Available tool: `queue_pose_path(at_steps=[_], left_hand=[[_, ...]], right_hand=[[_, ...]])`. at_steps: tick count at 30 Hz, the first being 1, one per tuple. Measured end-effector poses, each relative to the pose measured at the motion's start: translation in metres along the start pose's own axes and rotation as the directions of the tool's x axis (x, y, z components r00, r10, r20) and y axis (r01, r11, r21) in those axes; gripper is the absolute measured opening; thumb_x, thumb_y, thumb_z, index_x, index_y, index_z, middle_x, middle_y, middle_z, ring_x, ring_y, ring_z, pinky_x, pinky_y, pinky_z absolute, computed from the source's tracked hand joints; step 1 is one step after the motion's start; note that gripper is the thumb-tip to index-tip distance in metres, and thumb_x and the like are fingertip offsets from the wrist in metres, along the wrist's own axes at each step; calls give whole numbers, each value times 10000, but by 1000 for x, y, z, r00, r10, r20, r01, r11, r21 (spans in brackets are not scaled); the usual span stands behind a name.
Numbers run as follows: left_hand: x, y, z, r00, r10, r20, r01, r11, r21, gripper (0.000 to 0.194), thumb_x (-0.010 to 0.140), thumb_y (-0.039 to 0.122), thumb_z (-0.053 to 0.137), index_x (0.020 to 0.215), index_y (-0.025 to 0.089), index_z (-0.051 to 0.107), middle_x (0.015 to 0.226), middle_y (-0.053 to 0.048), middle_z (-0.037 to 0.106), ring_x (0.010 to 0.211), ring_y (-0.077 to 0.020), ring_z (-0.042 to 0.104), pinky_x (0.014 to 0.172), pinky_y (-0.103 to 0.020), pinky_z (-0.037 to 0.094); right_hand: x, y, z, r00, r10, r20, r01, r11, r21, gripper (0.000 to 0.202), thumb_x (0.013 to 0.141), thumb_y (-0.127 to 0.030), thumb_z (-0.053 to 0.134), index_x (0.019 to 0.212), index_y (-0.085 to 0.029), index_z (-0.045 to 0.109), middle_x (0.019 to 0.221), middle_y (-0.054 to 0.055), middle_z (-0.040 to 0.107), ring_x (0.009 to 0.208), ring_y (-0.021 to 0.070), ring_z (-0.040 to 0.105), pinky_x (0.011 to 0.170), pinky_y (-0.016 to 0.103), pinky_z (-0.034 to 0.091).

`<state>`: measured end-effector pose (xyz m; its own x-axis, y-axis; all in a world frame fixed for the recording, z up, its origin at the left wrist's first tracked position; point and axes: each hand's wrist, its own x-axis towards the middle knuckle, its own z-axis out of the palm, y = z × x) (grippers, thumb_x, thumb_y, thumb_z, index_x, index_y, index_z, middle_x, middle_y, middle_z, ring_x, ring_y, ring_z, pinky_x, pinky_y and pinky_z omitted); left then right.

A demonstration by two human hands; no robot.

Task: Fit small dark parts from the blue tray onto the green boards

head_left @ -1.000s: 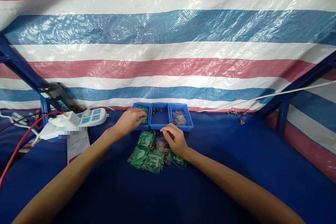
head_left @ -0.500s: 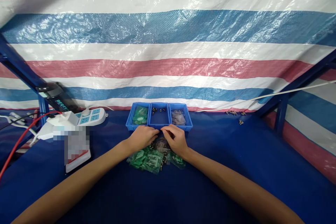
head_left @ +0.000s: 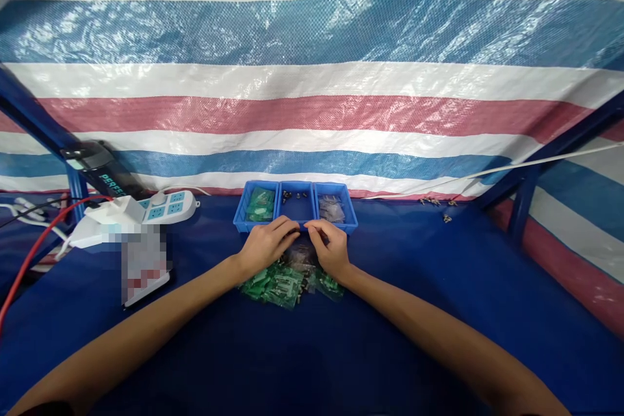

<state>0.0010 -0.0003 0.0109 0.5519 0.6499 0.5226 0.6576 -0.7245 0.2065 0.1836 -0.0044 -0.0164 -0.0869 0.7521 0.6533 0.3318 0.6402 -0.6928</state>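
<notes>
My left hand (head_left: 267, 246) and my right hand (head_left: 329, 247) meet fingertip to fingertip at the front of the middle blue bin (head_left: 296, 205). Both are closed in a pinch; whatever lies between the fingers is too small to make out. Beneath them is a pile of green pieces in clear bags (head_left: 280, 285), with clear packets (head_left: 303, 257) and small metal parts mixed in. Several small dark metal parts (head_left: 286, 195) lie at the back of the middle bin. Green packets (head_left: 260, 204) fill the left bin (head_left: 238, 220), and clear packets (head_left: 331, 209) lie in the right bin (head_left: 351, 218).
On the left of the blue table (head_left: 414, 260) are a white power strip (head_left: 170, 209) with plugs and cables, a blurred phone-like object (head_left: 146, 273) and a dark bottle (head_left: 104, 169). Several small metal parts (head_left: 431, 201) lie at the back right. A striped sheet (head_left: 312, 114) hangs behind.
The whole view has shifted, so the bins sit slightly higher. Both hands have risen a little against the bins' front edge, their fingertips still close together.
</notes>
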Motion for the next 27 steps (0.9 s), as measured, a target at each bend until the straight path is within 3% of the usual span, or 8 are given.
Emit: queue_pose_path(at_steps=[3,8,14,27], left_hand=[[-5,-1,5,994,-23,-103,15,997,-81,223,943,281,430,1060,176,588,998,-76,654,768,-129,637,619,-194,476],[-12,-5,15,989,19,-144,-48,979,-200,210,934,235,446,1075,178,591,1008,-82,665,929,-163,636,736,-230,511],[-12,-2,11,978,-118,-169,60,948,-313,182,914,245,484,1029,174,606,897,-53,666,559,-81,559,541,-193,456],[-15,-6,17,973,-190,-132,119,900,-419,214,905,232,505,1111,194,549,844,-22,660,442,-48,441,460,-184,375]], right_hand=[[0,-1,0,1000,22,3,-22,1000,-6,206,913,-275,469,889,-173,646,787,47,659,630,143,577,595,271,467],[0,1,0,999,16,32,-16,1000,1,194,914,-264,468,899,-173,638,796,49,653,613,137,562,573,264,451],[0,2,1,998,6,62,-6,1000,12,188,913,-268,469,892,-175,631,756,40,630,542,118,514,519,252,422],[0,2,3,995,-64,75,63,998,13,118,883,-260,538,901,-176,619,618,-13,466,522,104,448,502,232,398]])
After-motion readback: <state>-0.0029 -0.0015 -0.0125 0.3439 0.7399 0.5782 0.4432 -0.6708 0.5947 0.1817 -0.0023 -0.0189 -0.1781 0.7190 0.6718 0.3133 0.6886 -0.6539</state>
